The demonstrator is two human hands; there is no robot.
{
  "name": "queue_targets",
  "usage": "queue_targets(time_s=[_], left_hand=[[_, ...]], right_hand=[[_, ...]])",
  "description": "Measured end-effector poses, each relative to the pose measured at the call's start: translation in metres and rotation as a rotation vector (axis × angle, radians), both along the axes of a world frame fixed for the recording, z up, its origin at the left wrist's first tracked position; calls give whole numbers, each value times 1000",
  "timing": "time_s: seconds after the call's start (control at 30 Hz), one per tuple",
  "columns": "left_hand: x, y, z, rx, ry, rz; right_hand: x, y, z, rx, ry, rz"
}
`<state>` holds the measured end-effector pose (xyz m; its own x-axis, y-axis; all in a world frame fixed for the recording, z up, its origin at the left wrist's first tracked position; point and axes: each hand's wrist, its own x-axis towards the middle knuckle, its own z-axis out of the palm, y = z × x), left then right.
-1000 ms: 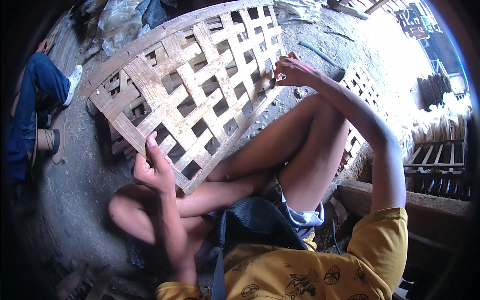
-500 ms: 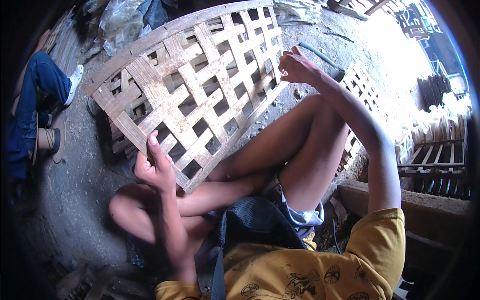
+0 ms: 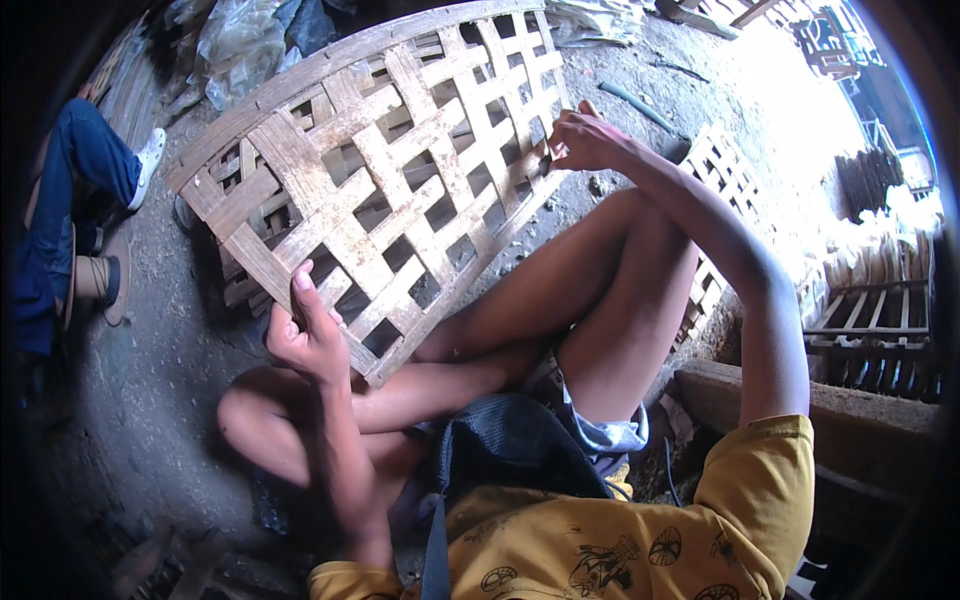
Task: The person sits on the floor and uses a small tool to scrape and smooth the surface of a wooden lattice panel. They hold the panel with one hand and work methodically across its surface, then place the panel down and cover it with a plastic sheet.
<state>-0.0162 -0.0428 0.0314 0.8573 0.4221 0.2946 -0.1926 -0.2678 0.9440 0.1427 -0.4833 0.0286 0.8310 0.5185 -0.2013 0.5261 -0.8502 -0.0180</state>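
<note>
Right hand (image 3: 580, 142) had shifted slightly down and left since the earlier frame, its fingers curled at the right edge of the woven panel (image 3: 378, 160) — whether gripping could not be told. Left hand (image 3: 315, 338) was closed on the panel's lower-left edge, thumb uppermost. Panel: tilted, upper centre of the frame — above the crossed legs (image 3: 620, 290).

Your open-weave panel (image 3: 378, 168) of flat, pale slats, brown-stained in places and edged with strips, sits slanted at 11 o'clock from you, its length running 8 to 2 o'clock.
</note>
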Motion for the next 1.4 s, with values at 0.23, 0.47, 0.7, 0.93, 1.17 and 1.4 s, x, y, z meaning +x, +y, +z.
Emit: queue_targets(time_s=[0.23,0.47,0.7,0.93,1.17,1.4], left_hand=[[0,-2,0,-26,3,-7],[0,0,-2,2,-15,-21],[0,-3,1,-19,8,0],[-1,-2,-3,-42,4,0],[-2,1,-2,6,-30,-39],[1,2,-5,36,-53,-16]], right_hand=[[7,-25,-3,-244,-251,30],[2,2,5,-10,-95,-56],[-4,4,9,-23,116,-87],[-2,5,2,-152,-53,0],[9,6,-5,-557,-253,59],[3,-25,3,-141,-223,-114]])
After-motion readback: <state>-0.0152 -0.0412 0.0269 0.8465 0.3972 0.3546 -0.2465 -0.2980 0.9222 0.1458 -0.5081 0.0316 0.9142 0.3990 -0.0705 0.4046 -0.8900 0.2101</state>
